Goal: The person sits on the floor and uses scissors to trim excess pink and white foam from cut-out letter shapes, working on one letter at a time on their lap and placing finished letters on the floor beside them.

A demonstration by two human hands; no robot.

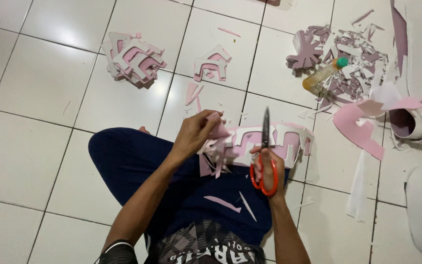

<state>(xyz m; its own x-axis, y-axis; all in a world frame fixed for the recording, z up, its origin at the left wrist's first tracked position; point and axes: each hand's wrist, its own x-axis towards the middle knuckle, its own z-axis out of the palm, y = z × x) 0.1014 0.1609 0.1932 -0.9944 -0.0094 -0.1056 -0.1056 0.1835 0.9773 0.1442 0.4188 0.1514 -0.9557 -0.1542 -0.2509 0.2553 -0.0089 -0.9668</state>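
My left hand (pixel 195 132) pinches the left end of a pink-and-white foam sheet (pixel 289 142) cut into arch-like shapes, held over my lap. My right hand (pixel 268 168) grips orange-handled scissors (pixel 265 156) whose dark blades point up and away across the sheet. Thin pink and white offcuts (pixel 223 203) lie on my dark blue trousers (pixel 123 161).
A pile of cut foam shapes (pixel 133 58) sits at the far left on the white floor tiles (pixel 35 146), a single cut piece (pixel 212 63) beside it. A heap of scraps (pixel 352 54) with a green-capped bottle (pixel 324 74) lies far right. Rolled foam sheets (pixel 416 122) are at the right edge.
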